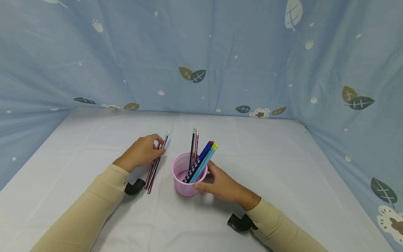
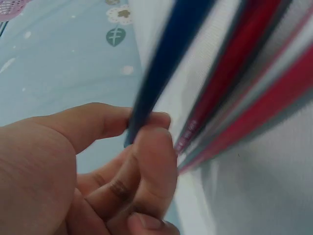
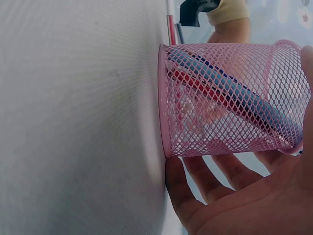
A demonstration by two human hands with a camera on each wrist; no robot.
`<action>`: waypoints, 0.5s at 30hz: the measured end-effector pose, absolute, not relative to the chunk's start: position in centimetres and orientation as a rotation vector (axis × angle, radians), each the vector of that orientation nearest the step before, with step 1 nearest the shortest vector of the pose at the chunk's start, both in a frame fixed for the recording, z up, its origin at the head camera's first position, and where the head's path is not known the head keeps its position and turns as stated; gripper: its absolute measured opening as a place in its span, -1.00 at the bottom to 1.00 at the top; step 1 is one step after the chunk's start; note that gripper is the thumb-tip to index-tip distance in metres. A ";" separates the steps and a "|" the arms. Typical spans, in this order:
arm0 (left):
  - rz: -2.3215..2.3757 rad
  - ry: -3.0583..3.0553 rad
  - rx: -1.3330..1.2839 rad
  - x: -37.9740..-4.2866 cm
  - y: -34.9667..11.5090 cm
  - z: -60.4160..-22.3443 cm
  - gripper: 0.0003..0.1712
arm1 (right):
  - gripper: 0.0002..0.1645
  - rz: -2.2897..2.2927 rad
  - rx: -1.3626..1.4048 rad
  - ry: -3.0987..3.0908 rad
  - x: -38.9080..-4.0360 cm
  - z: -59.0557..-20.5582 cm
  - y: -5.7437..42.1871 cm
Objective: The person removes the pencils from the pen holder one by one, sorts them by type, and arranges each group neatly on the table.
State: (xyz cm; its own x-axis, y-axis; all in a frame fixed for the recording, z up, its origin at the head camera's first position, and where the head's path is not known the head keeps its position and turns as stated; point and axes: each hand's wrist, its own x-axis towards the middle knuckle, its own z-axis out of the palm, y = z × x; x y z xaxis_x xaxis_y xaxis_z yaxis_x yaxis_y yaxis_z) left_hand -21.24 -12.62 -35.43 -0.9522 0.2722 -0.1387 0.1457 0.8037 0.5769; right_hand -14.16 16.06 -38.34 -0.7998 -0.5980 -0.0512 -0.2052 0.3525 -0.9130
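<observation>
My left hand (image 1: pixel 145 149) pinches a dark blue pencil (image 2: pixel 168 58) between thumb and fingers, left of the cup. Beside it, two red striped pencils (image 2: pixel 239 58) lie slanted on the white cloth. A pink mesh pen cup (image 1: pixel 185 189) stands upright in the middle, and my right hand (image 1: pixel 225 183) grips it from the right, thumb near the rim and fingers round the far side. Leaning inside the cup are a dark pencil (image 1: pixel 191 147), a red-and-white pencil (image 1: pixel 197 141), a blue pencil with dots (image 1: pixel 201 157) and light blue pencils (image 1: pixel 206 161) with yellow-green ends.
White cloth (image 1: pixel 267 157) covers the table. A blue curtain (image 1: pixel 239 52) with printed leaves hangs along the back and sides. Black wrist devices (image 1: pixel 134 187) sit under both beige sleeves (image 1: pixel 85 206), close to the cloth.
</observation>
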 end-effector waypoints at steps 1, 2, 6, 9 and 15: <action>0.843 2.784 0.322 -21.2 -12.6 -35.4 -0.59 | 0.14 -1.434 -0.704 2.244 -14.1 -38.3 16.1; 0.824 2.792 0.321 -21.2 -12.6 -35.4 -0.59 | 0.14 -1.434 -0.704 2.244 -14.1 -38.3 16.1; 0.771 2.821 0.306 -21.2 -12.7 -35.3 -0.60 | 0.14 -1.438 -0.709 2.243 -14.1 -38.3 16.1; 0.765 2.822 0.296 -21.0 -12.6 -35.1 -0.59 | 0.13 -1.439 -0.715 2.240 -14.1 -38.4 16.0; 0.743 2.836 0.296 -21.0 -12.7 -35.3 -0.57 | 0.14 -1.438 -0.711 2.239 -14.1 -38.5 16.1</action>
